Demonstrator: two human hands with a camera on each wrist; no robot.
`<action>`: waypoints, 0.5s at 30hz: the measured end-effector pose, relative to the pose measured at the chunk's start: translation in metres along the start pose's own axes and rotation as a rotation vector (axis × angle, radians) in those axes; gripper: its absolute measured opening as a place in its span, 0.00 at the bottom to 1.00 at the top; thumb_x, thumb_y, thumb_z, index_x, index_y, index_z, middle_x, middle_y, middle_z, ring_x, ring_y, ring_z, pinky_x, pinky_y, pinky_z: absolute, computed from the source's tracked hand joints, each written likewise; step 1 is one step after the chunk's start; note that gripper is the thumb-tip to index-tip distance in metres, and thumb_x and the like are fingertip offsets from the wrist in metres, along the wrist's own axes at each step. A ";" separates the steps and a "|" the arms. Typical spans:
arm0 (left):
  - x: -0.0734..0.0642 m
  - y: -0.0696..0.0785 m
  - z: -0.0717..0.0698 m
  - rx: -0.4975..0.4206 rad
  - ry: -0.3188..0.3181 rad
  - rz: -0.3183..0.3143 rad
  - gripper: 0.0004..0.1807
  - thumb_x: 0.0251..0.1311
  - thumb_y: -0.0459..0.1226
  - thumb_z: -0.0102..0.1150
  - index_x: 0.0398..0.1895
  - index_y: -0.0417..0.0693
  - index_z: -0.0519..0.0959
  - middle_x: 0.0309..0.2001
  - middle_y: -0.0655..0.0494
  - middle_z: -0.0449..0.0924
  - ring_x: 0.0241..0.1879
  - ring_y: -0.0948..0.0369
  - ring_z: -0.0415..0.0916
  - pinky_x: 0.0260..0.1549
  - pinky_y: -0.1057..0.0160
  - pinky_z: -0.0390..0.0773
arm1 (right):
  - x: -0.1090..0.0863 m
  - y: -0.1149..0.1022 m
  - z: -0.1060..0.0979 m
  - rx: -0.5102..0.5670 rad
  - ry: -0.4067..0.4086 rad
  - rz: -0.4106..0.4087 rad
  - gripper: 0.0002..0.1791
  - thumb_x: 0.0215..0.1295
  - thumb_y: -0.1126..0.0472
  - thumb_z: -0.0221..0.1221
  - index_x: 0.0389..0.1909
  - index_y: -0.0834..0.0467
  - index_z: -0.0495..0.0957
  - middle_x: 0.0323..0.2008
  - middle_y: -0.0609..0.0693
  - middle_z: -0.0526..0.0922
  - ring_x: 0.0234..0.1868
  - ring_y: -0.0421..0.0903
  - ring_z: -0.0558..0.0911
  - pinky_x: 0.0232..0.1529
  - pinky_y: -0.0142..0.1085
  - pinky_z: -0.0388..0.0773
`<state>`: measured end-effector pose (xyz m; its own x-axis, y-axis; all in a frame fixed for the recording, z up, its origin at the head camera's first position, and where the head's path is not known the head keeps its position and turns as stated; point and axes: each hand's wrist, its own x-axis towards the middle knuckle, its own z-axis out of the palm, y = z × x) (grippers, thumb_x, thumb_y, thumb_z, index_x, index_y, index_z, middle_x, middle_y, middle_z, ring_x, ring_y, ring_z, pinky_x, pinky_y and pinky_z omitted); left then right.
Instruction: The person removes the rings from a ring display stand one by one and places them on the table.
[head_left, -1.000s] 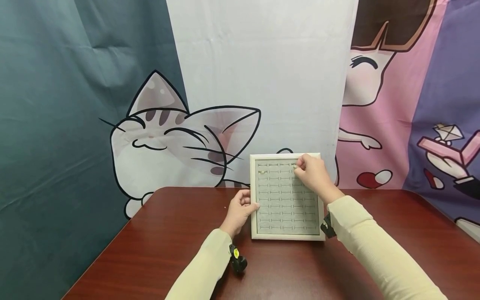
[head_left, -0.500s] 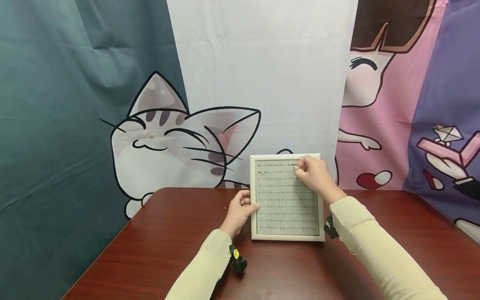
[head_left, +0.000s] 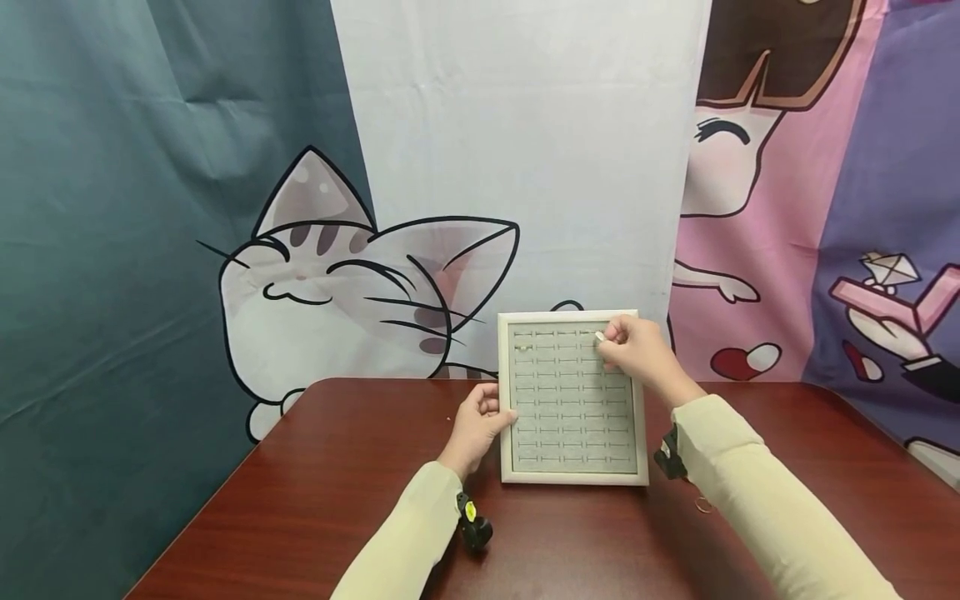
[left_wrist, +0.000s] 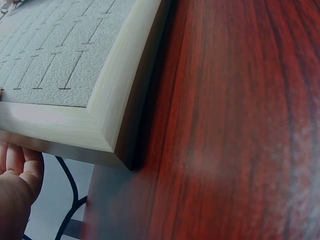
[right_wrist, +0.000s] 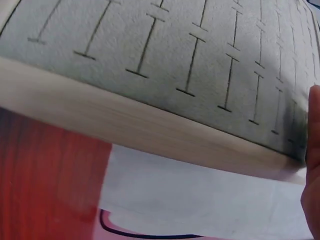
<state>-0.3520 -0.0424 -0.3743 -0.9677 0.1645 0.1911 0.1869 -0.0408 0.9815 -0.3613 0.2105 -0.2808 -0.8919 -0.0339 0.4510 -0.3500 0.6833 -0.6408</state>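
Note:
A ring display board (head_left: 570,408) with a pale frame and grey slotted padding stands upright on the table. My left hand (head_left: 474,425) grips its left edge, thumb in front and fingers behind; those curled fingers (left_wrist: 22,165) show in the left wrist view. Near the top right of the padding, my right hand (head_left: 637,350) pinches a small ring (head_left: 599,337). Whether that ring touches a slot, I cannot tell. Another gold-coloured ring (head_left: 522,347) sits in the padding at upper left. The right wrist view shows only a sliver of the right hand (right_wrist: 312,165).
The reddish-brown wooden table (head_left: 337,500) extends on both sides of the board. A thin ring-like loop (head_left: 703,505) lies on it beside the right sleeve. Behind hangs a cartoon-printed curtain (head_left: 525,150). Small black cameras are strapped to both wrists.
My right hand has shifted slightly right and down, drawing the pinched ring along the top row. The loop on the table has come out from behind the sleeve. My left hand keeps its grip.

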 end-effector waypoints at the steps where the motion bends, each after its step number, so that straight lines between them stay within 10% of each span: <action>1: 0.002 -0.003 0.000 -0.006 0.001 -0.004 0.23 0.48 0.25 0.59 0.50 0.39 0.68 0.35 0.47 0.78 0.29 0.65 0.76 0.33 0.65 0.77 | -0.001 0.002 0.000 0.024 0.008 0.009 0.06 0.53 0.61 0.55 0.24 0.60 0.69 0.18 0.50 0.77 0.19 0.41 0.81 0.21 0.31 0.73; 15: 0.008 -0.015 -0.002 0.013 0.011 0.016 0.23 0.49 0.27 0.60 0.50 0.42 0.68 0.36 0.50 0.78 0.31 0.64 0.77 0.35 0.65 0.78 | -0.024 0.021 -0.013 0.468 0.032 0.065 0.06 0.55 0.69 0.54 0.24 0.63 0.66 0.16 0.40 0.73 0.19 0.34 0.76 0.24 0.33 0.79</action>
<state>-0.3630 -0.0422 -0.3874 -0.9663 0.1532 0.2069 0.2046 -0.0308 0.9784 -0.3431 0.2349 -0.2970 -0.9093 0.0258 0.4153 -0.3921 0.2811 -0.8759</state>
